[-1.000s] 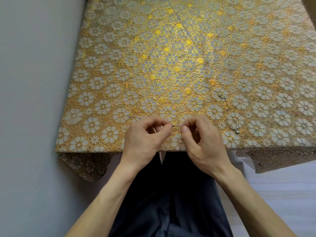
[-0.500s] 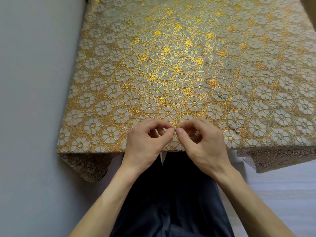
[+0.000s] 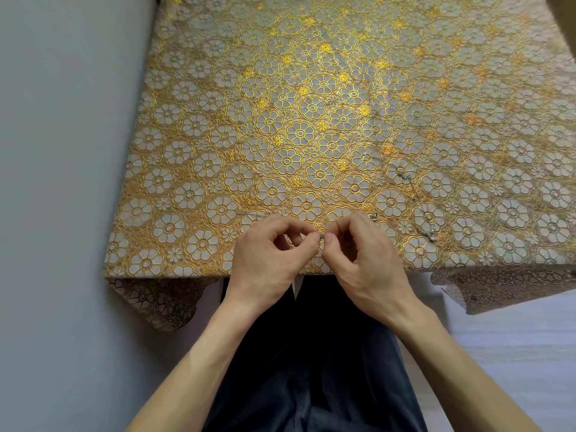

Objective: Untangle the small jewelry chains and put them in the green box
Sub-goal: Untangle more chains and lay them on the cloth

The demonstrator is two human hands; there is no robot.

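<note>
My left hand (image 3: 269, 254) and my right hand (image 3: 364, 257) meet at the table's near edge, fingertips together. Between them they pinch a tiny silver piece of a thin chain (image 3: 321, 236). That chain's clasp end (image 3: 373, 216) shows just past my right knuckles. A second thin silver chain (image 3: 413, 194) lies spread on the cloth to the right, running from a small charm at the far end to a pendant (image 3: 431, 233) near the edge. No green box is in view.
The table carries a gold floral lace cloth (image 3: 311, 120) that hangs over the near edge (image 3: 156, 294). A grey wall (image 3: 62, 182) runs along the left side. My dark trousers (image 3: 311, 353) sit below the table edge.
My two hands have drawn closer, so the gap between the fingertips is gone and both now pinch the same spot of chain. The chain on the right has not moved.
</note>
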